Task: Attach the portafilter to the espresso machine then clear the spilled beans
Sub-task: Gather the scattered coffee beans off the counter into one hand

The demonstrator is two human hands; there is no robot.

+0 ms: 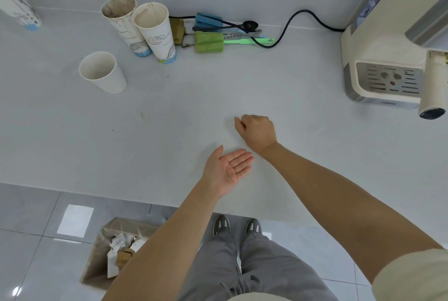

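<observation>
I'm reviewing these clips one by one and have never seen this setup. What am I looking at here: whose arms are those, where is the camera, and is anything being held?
There is no robot here. The single picture comes from a wide-angle camera worn on a person's head, looking down, so the arms, legs and shoes are the wearer's own. The left hand lies open, palm up, near the front edge of the counter. The right hand is curled, knuckles up, just beyond it; whether it holds anything cannot be seen. No beans are clearly visible, only small dark specks on the counter. At the right stands the espresso machine, with a pale handle that looks like the portafilter's sticking out from it. At the back are three paper cups, sponge brushes and a black cord. A bin with paper sits on the floor below.
</observation>
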